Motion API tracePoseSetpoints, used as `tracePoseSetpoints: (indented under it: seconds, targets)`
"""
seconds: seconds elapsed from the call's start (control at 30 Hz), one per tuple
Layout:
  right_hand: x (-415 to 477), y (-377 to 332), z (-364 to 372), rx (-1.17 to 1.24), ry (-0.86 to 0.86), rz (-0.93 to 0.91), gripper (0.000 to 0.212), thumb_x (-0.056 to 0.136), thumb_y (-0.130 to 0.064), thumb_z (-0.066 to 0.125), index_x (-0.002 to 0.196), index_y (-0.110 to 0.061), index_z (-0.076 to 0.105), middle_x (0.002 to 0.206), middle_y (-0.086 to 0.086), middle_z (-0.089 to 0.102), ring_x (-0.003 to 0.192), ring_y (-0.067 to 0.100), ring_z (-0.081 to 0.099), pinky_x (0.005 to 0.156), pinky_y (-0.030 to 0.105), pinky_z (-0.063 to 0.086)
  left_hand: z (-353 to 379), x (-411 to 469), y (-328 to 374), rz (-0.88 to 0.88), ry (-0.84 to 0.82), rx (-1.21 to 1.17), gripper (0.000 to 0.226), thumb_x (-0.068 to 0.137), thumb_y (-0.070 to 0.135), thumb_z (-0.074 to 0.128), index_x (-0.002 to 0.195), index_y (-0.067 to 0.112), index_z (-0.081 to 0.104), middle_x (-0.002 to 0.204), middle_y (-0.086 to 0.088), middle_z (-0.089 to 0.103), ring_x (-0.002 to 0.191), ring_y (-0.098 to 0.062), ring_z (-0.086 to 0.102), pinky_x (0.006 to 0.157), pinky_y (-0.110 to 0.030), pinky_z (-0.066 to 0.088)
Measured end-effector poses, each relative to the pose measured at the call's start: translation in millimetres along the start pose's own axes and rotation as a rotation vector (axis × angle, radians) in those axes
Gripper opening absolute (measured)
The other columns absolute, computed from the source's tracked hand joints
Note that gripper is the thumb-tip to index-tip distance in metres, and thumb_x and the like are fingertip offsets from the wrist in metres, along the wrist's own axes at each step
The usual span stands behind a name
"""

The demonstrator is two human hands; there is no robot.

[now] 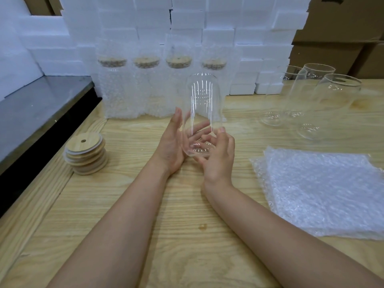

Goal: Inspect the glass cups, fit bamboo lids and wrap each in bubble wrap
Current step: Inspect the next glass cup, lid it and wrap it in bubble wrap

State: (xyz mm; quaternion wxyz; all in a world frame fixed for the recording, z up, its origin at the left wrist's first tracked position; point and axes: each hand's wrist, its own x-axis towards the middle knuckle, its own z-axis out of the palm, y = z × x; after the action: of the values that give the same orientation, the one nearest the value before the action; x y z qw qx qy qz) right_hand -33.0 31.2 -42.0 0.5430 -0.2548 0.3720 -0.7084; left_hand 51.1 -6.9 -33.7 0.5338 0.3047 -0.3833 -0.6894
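One pale wooden worktop (124, 235) | bubble wrap sheets (322, 194) near right, bamboo lids (86, 155) stacked left | bare cups (318, 96) far right, four wrapped cups (145, 90) before foam blocks (207, 28) | left hand (172, 146) and right hand (218, 159) grip glass cup (202, 104) by its lower end, fingers curled round it, mid-worktop.

bubble wrap sheets (324, 190) cropped right, boxes (332, 53) cropped

Glossy clear glass cup (202, 104); grainy wooden table (124, 204).
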Motion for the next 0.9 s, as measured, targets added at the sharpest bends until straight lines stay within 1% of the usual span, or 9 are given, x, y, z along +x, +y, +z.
tracePoseSetpoints:
  seconds: [0.2, 0.27, 0.37, 0.43, 0.5, 0.57, 0.63, 0.73, 0.9]
  targets:
    - [0.2, -0.8, 1.3, 0.002, 0.003, 0.039, 0.019, 0.099, -0.031, 0.043, 0.098, -0.014, 0.051, 0.082, 0.005, 0.058, 0.062, 0.016, 0.061, 0.055, 0.030, 0.054, 0.0, -0.1, -0.6, 0.031, 0.009, 0.074, 0.117, 0.028, 0.068, 0.087, 0.129, 0.021, 0.050, 0.111, -0.009, 0.070, 0.095, -0.019, 0.067, 0.067, -0.027, 0.053]
    - [0.5, 1.0, 1.4, -0.075, 0.008, 0.006, 0.018, 0.100, -0.033, 0.042, 0.098, -0.017, 0.051, 0.083, 0.003, 0.061, 0.068, 0.018, 0.062, 0.064, 0.037, 0.056, -0.7, -0.4, -0.2, 0.037, 0.027, 0.078, 0.109, 0.031, 0.068, 0.086, 0.125, 0.023, 0.053, 0.111, -0.009, 0.070, 0.091, -0.016, 0.068, 0.063, -0.027, 0.054]
    - [0.0, 4.0, 0.3, -0.184, 0.007, -0.051, 0.016, 0.098, -0.039, 0.046, 0.099, -0.024, 0.048, 0.094, 0.002, 0.063, 0.087, 0.020, 0.061, 0.090, 0.051, 0.050, -3.1, 0.5, -2.0, 0.057, 0.085, 0.061, 0.076, 0.065, 0.060, 0.072, 0.128, 0.022, 0.052, 0.112, -0.010, 0.069, 0.088, -0.015, 0.070, 0.063, -0.027, 0.055]
    - [-2.1, 2.7, 0.1, -0.261, -0.004, -0.095, 0.033, 0.086, -0.051, 0.052, 0.108, -0.027, 0.045, 0.112, 0.003, 0.057, 0.095, 0.015, 0.059, 0.092, 0.045, 0.051, -4.4, 1.0, -2.5, 0.097, 0.126, 0.069, 0.065, 0.073, 0.054, 0.064, 0.129, 0.022, 0.052, 0.108, -0.010, 0.070, 0.088, -0.016, 0.070, 0.072, -0.028, 0.054]
    - [-4.8, 2.0, 0.7, -0.332, -0.043, -0.160, 0.053, 0.072, -0.057, 0.057, 0.115, -0.033, 0.039, 0.123, 0.002, 0.046, 0.100, 0.012, 0.056, 0.088, 0.034, 0.050, -3.2, 0.4, -2.1, 0.148, 0.155, 0.075, 0.087, 0.055, 0.063, 0.082, 0.127, 0.023, 0.053, 0.106, -0.009, 0.071, 0.091, -0.018, 0.069, 0.073, -0.029, 0.055]
    - [-8.5, 2.5, 1.4, -0.438, -0.090, -0.230, 0.068, 0.062, -0.061, 0.068, 0.116, -0.038, 0.033, 0.121, -0.004, 0.037, 0.108, 0.012, 0.050, 0.087, 0.023, 0.047, -3.0, 0.4, -2.1, 0.193, 0.165, 0.065, 0.110, 0.033, 0.067, 0.086, 0.128, 0.022, 0.052, 0.105, -0.009, 0.069, 0.093, -0.019, 0.068, 0.073, -0.029, 0.057]
    - [-7.9, 5.6, 1.0, -0.527, -0.108, -0.292, 0.075, 0.065, -0.044, 0.082, 0.118, -0.034, 0.031, 0.120, -0.004, 0.033, 0.110, 0.015, 0.047, 0.090, 0.024, 0.047, -3.8, 1.3, -3.1, 0.223, 0.158, 0.047, 0.115, 0.028, 0.067, 0.087, 0.127, 0.021, 0.050, 0.102, -0.009, 0.068, 0.090, -0.019, 0.067, 0.075, -0.029, 0.056]
    - [-4.8, 7.0, -0.8, -0.545, -0.102, -0.306, 0.068, 0.074, -0.025, 0.081, 0.120, -0.030, 0.031, 0.123, 0.001, 0.036, 0.106, 0.015, 0.049, 0.088, 0.025, 0.048, -3.8, 2.2, -4.3, 0.233, 0.138, 0.023, 0.116, 0.025, 0.065, 0.089, 0.125, 0.023, 0.049, 0.100, -0.007, 0.066, 0.087, -0.017, 0.066, 0.075, -0.031, 0.056]
    - [-1.3, 8.6, -4.4, -0.462, -0.092, -0.275, 0.051, 0.086, -0.031, 0.069, 0.122, -0.028, 0.033, 0.119, 0.002, 0.044, 0.102, 0.013, 0.055, 0.080, 0.018, 0.046, -4.5, 2.6, -2.6, 0.226, 0.151, 0.060, 0.118, 0.025, 0.074, 0.083, 0.129, 0.030, 0.047, 0.112, -0.007, 0.064, 0.102, -0.022, 0.064, 0.089, -0.038, 0.052]
